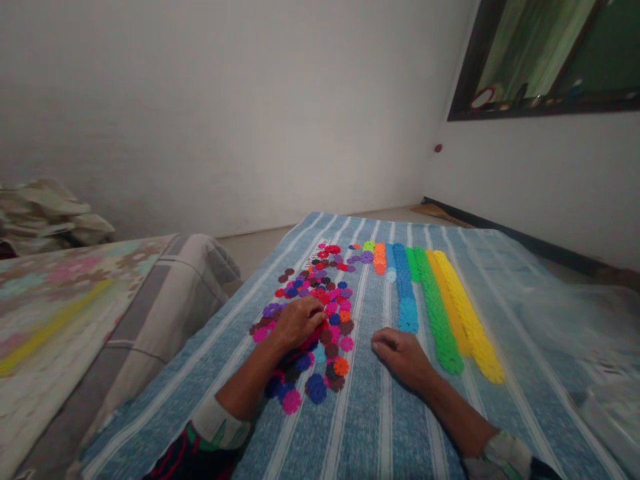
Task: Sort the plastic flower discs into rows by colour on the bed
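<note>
The left hand bends over a messy pile of flat, round, flower-shaped plastic pieces, pink, red, purple and blue. The right hand is curled on the blue-and-white striped cloth, near neat green and yellow plastic rows. I cannot tell if either hand's fingers grip anything. Dark marks past the pile are too small to read.

Around the left hand I see discs of smooth-looking, matt plastic. The striped cloth beneath looks woven and matt; right of the right hand, clear plastic sheeting looks glossy.
</note>
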A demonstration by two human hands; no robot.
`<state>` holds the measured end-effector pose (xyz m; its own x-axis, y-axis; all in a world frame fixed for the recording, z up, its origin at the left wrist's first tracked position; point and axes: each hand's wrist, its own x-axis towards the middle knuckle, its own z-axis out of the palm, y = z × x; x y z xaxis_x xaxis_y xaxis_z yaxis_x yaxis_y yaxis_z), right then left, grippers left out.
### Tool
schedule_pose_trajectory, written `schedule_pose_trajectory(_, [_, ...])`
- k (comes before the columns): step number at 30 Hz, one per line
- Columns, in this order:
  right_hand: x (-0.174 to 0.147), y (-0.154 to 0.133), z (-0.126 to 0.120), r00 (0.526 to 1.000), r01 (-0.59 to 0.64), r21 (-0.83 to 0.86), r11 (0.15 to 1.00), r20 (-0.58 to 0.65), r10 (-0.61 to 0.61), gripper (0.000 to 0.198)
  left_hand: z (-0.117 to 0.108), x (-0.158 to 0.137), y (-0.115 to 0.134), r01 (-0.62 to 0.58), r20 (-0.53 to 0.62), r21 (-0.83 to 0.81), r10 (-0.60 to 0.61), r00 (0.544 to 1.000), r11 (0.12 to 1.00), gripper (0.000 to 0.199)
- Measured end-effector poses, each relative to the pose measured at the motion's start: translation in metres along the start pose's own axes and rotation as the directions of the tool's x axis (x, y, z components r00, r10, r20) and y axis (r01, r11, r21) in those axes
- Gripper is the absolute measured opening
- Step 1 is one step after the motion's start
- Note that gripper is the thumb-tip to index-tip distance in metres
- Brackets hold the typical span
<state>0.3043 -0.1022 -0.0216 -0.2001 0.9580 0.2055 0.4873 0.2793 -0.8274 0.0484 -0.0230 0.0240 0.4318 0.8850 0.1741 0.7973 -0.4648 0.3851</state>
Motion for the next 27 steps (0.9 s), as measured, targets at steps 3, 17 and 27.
schedule_pose_trajectory(3, [-0.001,0.003,0.001,1.000,0.002,0.007,1.000,-0.011,-0.002,0.019,0.001,-0.006,-0.017,0.046,-0.136,0.034,-0.041,0.990,0.998,0.020])
schedule_pose_trajectory(17, [-0.001,0.007,0.004,0.994,-0.082,0.065,0.995,-0.071,0.087,0.019,0.000,-0.011,-0.054,0.170,-0.331,0.027,-0.152,0.931,0.985,0.029])
schedule_pose_trajectory(27, [-0.001,0.006,0.006,0.990,-0.071,0.044,0.996,-0.121,0.076,0.020,0.004,-0.010,-0.048,0.144,-0.293,0.064,-0.119,0.949,0.988,0.026])
